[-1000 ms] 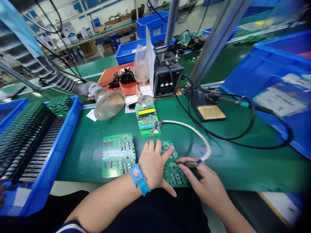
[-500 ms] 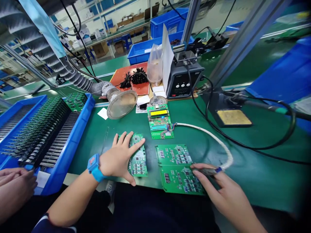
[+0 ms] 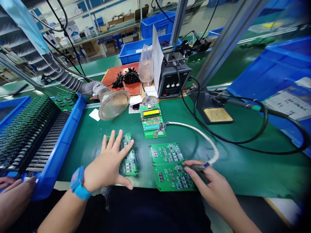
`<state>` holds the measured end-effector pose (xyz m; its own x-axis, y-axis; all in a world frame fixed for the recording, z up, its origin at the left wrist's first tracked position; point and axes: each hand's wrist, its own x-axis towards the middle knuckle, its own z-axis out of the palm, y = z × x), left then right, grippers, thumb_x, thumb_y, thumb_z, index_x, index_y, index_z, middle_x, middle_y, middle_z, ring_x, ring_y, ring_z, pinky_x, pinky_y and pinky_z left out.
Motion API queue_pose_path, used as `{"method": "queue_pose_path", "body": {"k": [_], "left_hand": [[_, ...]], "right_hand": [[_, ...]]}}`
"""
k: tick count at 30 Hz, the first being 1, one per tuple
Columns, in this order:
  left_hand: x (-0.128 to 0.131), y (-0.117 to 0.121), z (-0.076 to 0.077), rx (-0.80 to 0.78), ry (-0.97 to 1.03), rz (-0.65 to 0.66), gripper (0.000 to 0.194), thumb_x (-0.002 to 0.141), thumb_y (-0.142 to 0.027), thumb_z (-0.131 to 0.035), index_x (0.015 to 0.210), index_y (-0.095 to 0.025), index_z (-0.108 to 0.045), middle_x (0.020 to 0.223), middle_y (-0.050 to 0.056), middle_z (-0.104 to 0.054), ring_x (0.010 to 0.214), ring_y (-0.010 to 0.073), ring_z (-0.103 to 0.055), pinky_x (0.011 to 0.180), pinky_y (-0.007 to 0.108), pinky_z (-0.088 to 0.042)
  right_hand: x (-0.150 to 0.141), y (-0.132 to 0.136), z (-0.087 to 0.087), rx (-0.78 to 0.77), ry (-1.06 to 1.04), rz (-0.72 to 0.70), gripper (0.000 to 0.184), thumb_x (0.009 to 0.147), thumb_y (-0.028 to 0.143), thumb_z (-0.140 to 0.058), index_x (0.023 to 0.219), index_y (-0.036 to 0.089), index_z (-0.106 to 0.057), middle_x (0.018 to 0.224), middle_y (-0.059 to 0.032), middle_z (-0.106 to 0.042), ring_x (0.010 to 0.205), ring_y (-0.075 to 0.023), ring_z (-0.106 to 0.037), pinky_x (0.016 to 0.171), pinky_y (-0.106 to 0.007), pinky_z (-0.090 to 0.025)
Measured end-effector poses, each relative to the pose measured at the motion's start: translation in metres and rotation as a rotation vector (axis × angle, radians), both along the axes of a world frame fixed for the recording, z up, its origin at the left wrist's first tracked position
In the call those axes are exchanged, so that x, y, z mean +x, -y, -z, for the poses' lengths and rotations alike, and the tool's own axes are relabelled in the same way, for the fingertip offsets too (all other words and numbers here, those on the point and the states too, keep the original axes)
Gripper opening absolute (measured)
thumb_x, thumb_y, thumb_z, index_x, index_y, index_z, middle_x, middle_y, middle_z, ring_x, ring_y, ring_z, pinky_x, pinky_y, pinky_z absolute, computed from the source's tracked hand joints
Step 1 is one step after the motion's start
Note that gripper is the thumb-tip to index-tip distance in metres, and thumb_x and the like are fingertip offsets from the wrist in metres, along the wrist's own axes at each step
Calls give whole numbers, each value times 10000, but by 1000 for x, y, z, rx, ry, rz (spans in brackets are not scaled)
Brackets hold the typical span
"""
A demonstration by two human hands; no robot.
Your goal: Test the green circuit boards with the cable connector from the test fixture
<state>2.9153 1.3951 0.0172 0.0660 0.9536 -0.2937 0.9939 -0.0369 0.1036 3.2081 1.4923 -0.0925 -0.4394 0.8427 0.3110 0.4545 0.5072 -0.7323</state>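
My left hand (image 3: 108, 163), with a blue watch on its wrist, has its fingers spread over the left part of a small stack of green circuit boards (image 3: 130, 158). Whether the palm touches them cannot be seen. My right hand (image 3: 206, 176) grips a dark probe (image 3: 198, 167) at the end of a white-wrapped cable (image 3: 206, 137). The probe's tip meets the right side of a green double circuit board (image 3: 167, 166) with two digit displays; the fingers hide the exact contact. Behind lies a tester board (image 3: 153, 121) with a lit yellow screen, to which the cable runs.
On the left, a blue bin (image 3: 60, 145) holds rows of upright boards, with another person's hands (image 3: 18, 191) at its near end. A fume extractor hood (image 3: 114, 105) hangs nearby. Behind are a soldering station (image 3: 173, 77) and iron stand (image 3: 215, 113), with black cable looping right.
The view has swung a little to the right, so most things sit further left. My left hand has drawn slightly back from the stack, fingers still spread. The right hand keeps its place on the board.
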Motion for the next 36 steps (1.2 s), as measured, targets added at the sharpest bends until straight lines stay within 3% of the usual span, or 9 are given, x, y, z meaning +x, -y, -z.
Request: {"method": "queue_pose_path", "body": {"k": [3,6,11,14,16,20,27,32,36], "left_hand": [[41,5,10,166,105,115,1046,674,-654,-728,1449,-91,-308,1528,253,-151,1404,447,-69,1084,642,-234],[86,7,27,145,234,161,835,733,-563,-736,1344,-62,-465,1421,202,-423,1328,347,-381,1062,458,-413],[121,3,46,146,141,64,635,693,-360,-832,1196,-64,-579,1202,182,-590,1084,330,-591,928,455,-530],[119,-1,46,197,96,33,731,636,-398,-863,1232,-104,-557,1325,212,-501,1195,366,-520,975,488,-489],[116,-6,45,217,50,15,926,570,-503,-870,1315,-102,-493,1460,262,-321,1345,408,-328,1062,518,-386],[113,-20,42,52,-40,10,1251,477,-678,-822,1451,-89,-305,1512,307,-110,1401,429,-63,1127,560,-214],[112,-42,35,-144,-44,8,1381,458,-662,-840,1492,-63,-149,1511,309,-123,1401,432,-107,1147,516,-188],[106,-38,24,-65,42,29,1358,458,-589,-867,1485,-59,-153,1492,328,-161,1397,449,-109,1131,551,-207],[64,-15,2,91,131,49,1352,444,-537,-891,1483,-92,-149,1483,307,-161,1382,465,-168,1087,574,-299]], "right_hand": [[1,1,0,-37,-5,1,168,903,367,-545,935,234,-644,886,-29,-709,825,-215,-682,718,-289,-548],[1,3,-1,-94,-27,3,164,895,357,-552,931,228,-647,892,-36,-705,839,-218,-673,752,-302,-540],[-1,5,-8,-219,-79,39,167,868,356,-576,907,222,-668,891,-43,-709,854,-228,-665,791,-331,-535],[1,5,-11,-334,-168,66,172,852,371,-606,904,225,-680,902,-45,-719,860,-226,-672,793,-329,-544],[2,4,-10,-410,-294,98,190,841,396,-631,914,226,-676,914,-49,-724,867,-221,-679,788,-317,-553],[5,-1,-2,-502,-478,186,269,800,466,-690,916,225,-665,892,-55,-729,867,-213,-685,785,-302,-562],[5,-11,5,-532,-467,218,364,755,534,-719,926,217,-663,887,-66,-727,866,-222,-681,808,-336,-558],[-1,-21,3,-513,-454,218,425,751,570,-703,955,201,-648,902,-84,-723,878,-239,-673,835,-393,-544],[-13,-29,-2,-505,-425,163,439,772,574,-672,991,196,-625,924,-89,-717,877,-234,-669,827,-392,-540]]}}
